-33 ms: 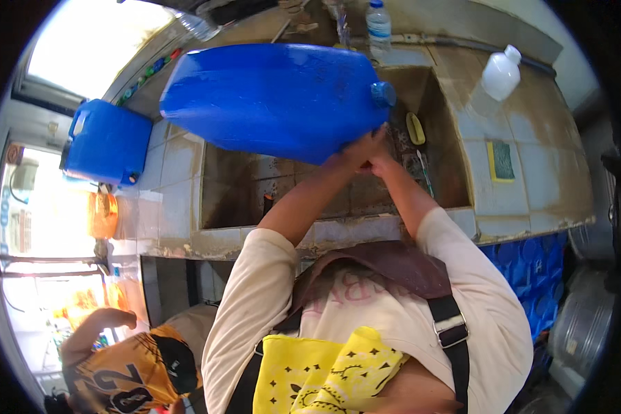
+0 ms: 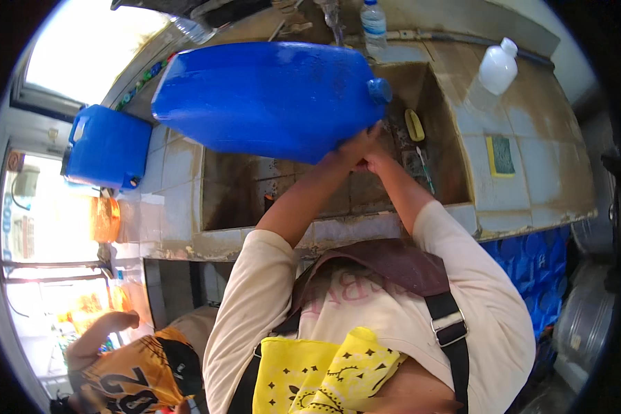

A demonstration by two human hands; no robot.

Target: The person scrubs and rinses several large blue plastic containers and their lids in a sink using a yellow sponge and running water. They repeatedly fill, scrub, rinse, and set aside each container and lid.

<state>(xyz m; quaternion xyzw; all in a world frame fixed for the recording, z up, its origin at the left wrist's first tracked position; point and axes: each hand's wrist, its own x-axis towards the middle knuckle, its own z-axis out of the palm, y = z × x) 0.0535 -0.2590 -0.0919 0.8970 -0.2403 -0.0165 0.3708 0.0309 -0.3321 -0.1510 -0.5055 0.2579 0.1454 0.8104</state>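
A large blue jerrycan [image 2: 262, 93] is held on its side above the grimy tiled sink [image 2: 228, 193], its capped spout pointing right. My left hand [image 2: 352, 146] grips the can's lower edge below the cap. My right hand [image 2: 369, 155] is closed against the same corner, partly hidden behind the left one. Inside the sink lie a yellow oblong object [image 2: 412, 125] and a toothbrush [image 2: 424, 169].
A second blue jerrycan [image 2: 107, 145] stands on the left counter. Right of the sink are a white bottle [image 2: 497, 69] and a sponge [image 2: 501, 155]. A water bottle [image 2: 374, 27] stands behind. Another person [image 2: 131, 372] is low at left; blue crates [image 2: 531, 276] sit beneath the counter.
The held jerrycan and both my hands have shifted slightly left. The other person's arm and body have moved a little.
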